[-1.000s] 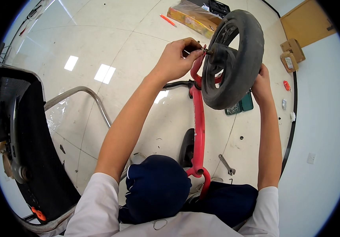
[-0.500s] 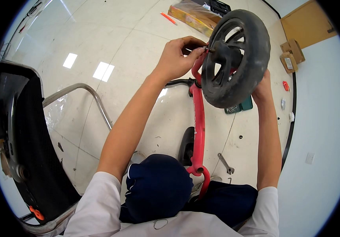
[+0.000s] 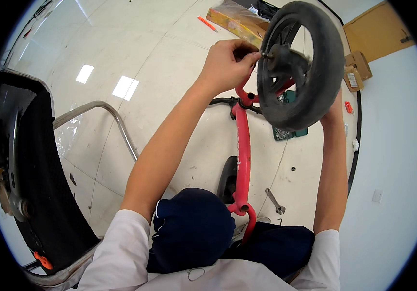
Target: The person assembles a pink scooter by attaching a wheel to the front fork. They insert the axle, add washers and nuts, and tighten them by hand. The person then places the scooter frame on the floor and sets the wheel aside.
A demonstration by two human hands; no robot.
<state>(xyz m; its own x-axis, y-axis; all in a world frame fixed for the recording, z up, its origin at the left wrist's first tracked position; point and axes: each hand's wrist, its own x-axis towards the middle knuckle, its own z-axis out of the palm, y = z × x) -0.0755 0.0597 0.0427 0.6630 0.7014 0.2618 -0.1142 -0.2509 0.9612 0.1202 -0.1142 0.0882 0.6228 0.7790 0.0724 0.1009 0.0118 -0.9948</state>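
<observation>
A black spoked wheel (image 3: pixel 327 48) is held up in front of me, above a red bike frame (image 3: pixel 243 160). The fingers of my left hand (image 3: pixel 230 63) pinch the end of the axle (image 3: pixel 265 55) that sticks out of the wheel's hub. My right hand (image 3: pixel 333 109) is on the far right side of the wheel; the tyre hides most of its fingers, though it appears to support the wheel. The frame stands between my legs, its upper fork partly behind the wheel and my left hand.
An adjustable wrench (image 3: pixel 275 202) lies on the floor by my right knee. Beyond the wheel is a green tool case (image 3: pixel 298 132) with small metal parts. A black chair (image 3: pixel 55 194) stands at left, a yellow box (image 3: pixel 235 24) at the back, and cardboard boxes (image 3: pixel 356 72) by the right wall.
The wheel has moved to the right and a little upward, turning slightly, with both hands following. More of the frame's head and the tool case now shows.
</observation>
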